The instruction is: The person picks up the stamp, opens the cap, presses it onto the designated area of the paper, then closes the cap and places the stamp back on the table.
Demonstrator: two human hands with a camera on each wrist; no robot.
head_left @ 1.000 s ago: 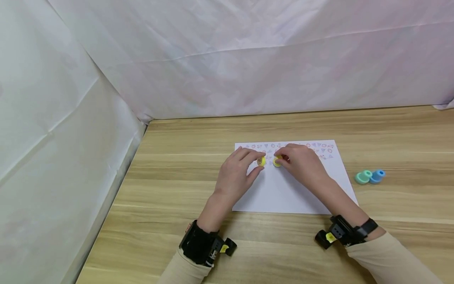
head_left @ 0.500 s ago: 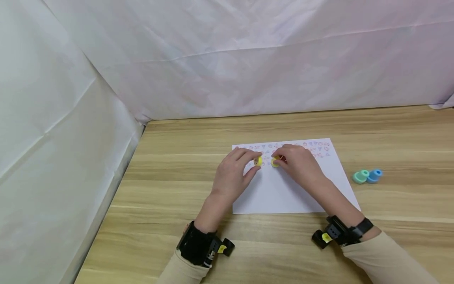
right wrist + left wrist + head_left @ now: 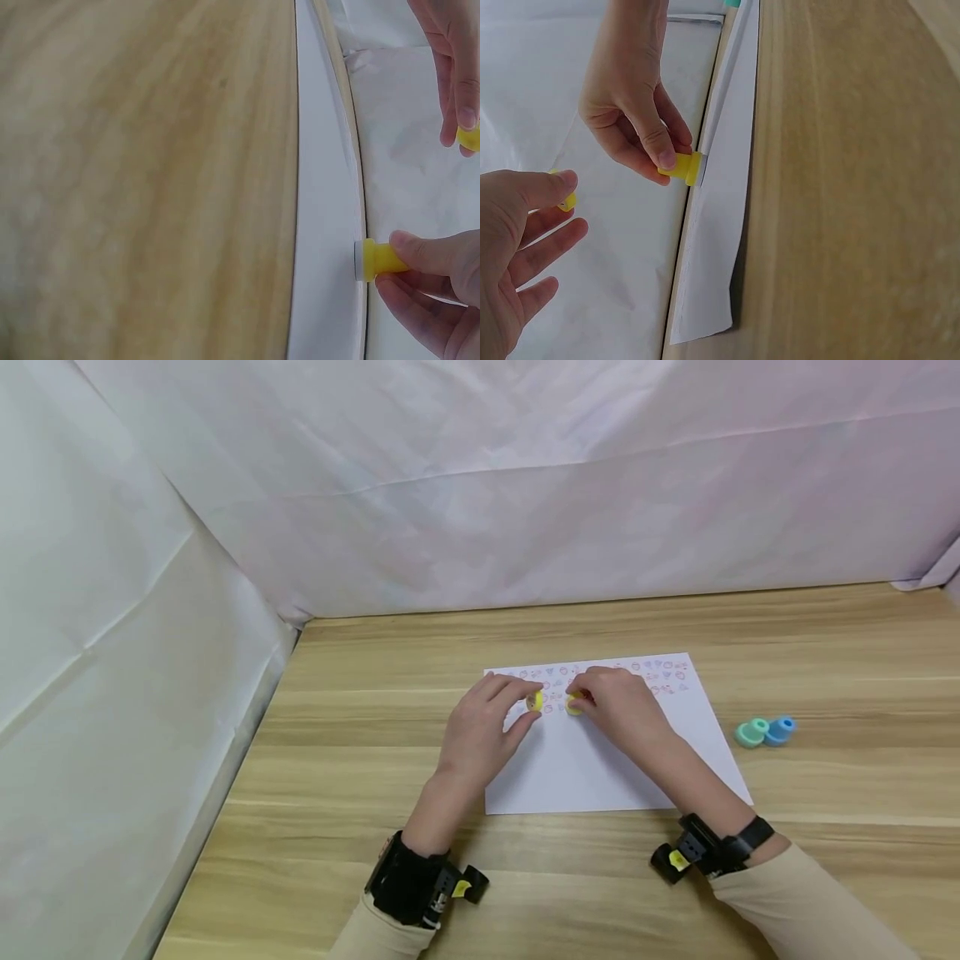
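Yellow stamp (image 3: pixel 574 703) pinched by right hand (image 3: pixel 618 702), yellow cap (image 3: pixel 535 701) by left hand (image 3: pixel 480 735); fingers hide most of both.

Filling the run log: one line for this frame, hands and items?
left hand: pinches yellow cap | right hand: presses yellow stamp on paper | green stamp, blue stamp: idle on table

The small printed marks along the far edge of the paper (image 3: pixel 600 752) are too small to make out from the head view. The left hand (image 3: pixel 483 731) covers most of the yellow cap (image 3: pixel 535 701), so its shape stays unclear; the left wrist view shows only a sliver of it. The right hand (image 3: pixel 618 706) hides most of the yellow stamp (image 3: pixel 573 704) from above, and the right wrist view cuts off that hand at the frame edge.
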